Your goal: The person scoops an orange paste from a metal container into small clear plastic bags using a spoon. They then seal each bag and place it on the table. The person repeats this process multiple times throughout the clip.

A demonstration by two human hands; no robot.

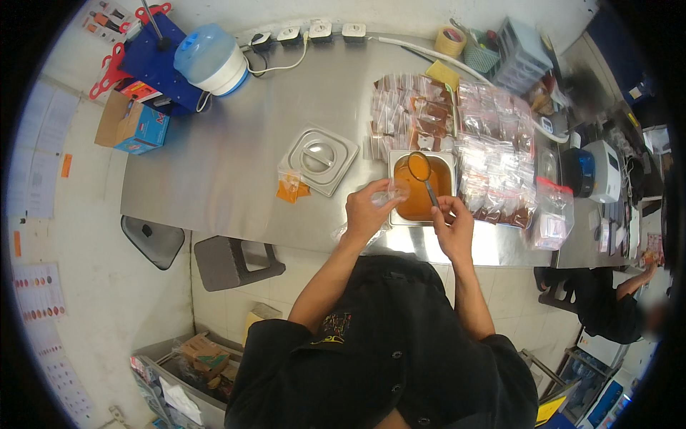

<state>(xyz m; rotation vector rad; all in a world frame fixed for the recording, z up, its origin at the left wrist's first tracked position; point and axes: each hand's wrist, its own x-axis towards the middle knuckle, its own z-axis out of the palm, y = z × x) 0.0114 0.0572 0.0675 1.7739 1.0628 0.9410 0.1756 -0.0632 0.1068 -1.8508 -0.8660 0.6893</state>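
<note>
My left hand (370, 209) holds a small clear plastic bag (390, 194) at the left rim of a rectangular steel container (392, 214) of orange sauce (412, 202). With my right hand (453, 222) I grip the dark handle of a spoon (419, 166), whose round bowl, full of orange sauce, is above the container. To the left, a steel lid (321, 158) lies on the steel table (241, 177), and a small bag of orange sauce (292, 187) rests at its lower left corner. More clear plastic (378, 236) lies partly under my left forearm.
Rows of filled zip bags (496, 155) lie behind and right of the container. A bag with a red seal (552, 220) stands at the table's right. A blue-and-white appliance (211, 59) is at the back left, stools (230, 263) below the edge. Another person (600, 305) is far right.
</note>
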